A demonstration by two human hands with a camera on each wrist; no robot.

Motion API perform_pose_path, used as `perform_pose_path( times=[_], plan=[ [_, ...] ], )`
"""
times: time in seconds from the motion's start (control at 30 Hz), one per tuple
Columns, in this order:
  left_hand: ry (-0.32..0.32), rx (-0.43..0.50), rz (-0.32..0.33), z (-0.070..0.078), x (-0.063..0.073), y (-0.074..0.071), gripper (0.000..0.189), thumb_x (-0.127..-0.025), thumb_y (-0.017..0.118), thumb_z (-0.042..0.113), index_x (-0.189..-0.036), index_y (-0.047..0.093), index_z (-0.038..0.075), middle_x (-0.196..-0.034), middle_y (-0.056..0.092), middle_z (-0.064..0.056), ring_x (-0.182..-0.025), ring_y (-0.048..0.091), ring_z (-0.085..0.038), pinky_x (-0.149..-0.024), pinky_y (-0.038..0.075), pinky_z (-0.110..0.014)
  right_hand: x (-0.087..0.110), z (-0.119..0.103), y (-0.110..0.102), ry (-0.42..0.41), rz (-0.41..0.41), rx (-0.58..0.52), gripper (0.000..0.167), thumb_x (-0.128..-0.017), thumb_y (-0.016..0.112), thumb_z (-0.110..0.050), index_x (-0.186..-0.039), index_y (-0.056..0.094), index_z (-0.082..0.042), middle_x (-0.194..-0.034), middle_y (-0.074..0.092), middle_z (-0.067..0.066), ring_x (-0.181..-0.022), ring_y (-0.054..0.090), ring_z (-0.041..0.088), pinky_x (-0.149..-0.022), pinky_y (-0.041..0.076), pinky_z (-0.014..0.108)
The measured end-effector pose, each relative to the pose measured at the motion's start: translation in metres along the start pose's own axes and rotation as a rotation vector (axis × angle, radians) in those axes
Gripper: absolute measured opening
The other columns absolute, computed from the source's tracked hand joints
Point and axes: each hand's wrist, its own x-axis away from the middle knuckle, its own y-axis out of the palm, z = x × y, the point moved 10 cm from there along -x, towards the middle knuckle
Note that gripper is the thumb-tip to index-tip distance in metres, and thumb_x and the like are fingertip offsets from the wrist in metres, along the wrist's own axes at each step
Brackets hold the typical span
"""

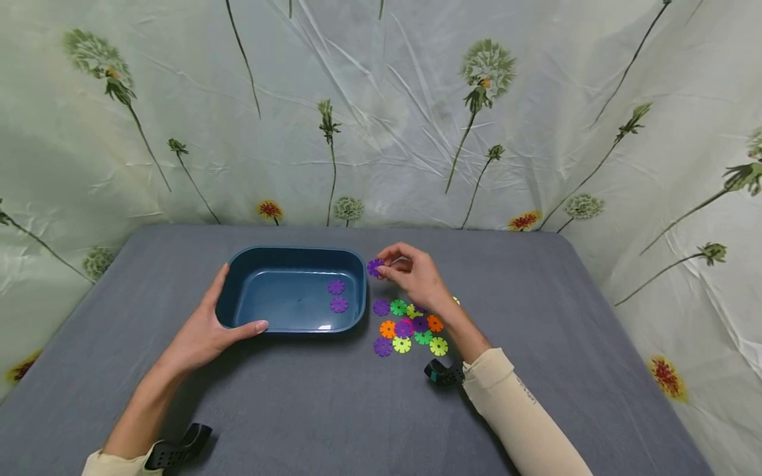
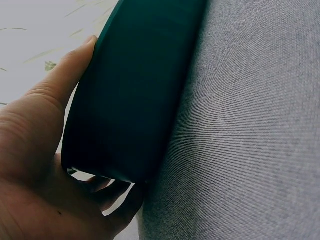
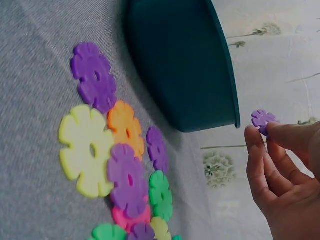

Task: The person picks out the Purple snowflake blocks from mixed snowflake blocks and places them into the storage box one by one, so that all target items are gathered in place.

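A dark teal plastic tub (image 1: 286,332) stands on the table with two purple notched discs (image 1: 336,287) lying inside at its right end. My left hand (image 1: 199,334) grips the tub's left end, thumb along the near rim and fingers round the side wall; the left wrist view shows the tub's outer wall (image 2: 135,90) within that grasp. Just beyond the tub's right rim, my right hand (image 1: 417,274) pinches a purple flower-shaped disc (image 3: 262,120) between thumb and fingertips. It is held above the table, outside the tub.
Right of the tub lies a loose pile of flower-shaped discs, with an orange disc (image 1: 387,329), a green disc (image 1: 398,307), a yellow disc (image 1: 438,346) and a purple disc (image 1: 383,346). Some overlap. A grey cloth (image 1: 333,410) covers the table; a flowered curtain (image 1: 393,119) hangs behind.
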Motion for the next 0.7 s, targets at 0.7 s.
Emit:
perform_pose_path(
  times=[0.7],
  plan=[
    [-0.001, -0.008, 0.009, 0.000, -0.001, 0.001, 0.132, -0.085, 0.085, 0.042, -0.166, -0.019, 0.029, -0.176, -0.010, -0.020, -0.158, 0.005, -0.056, -0.115, 0.019, -0.081, 0.005, -0.018, 0.022, -0.064, -0.066, 0.050, 0.016, -0.098, 0.072, -0.009, -0.114, 0.073, -0.005, -0.109, 0.074, 0.015, -0.093, 0.069, 0.021, -0.082, 0.057, 0.025]
  ],
)
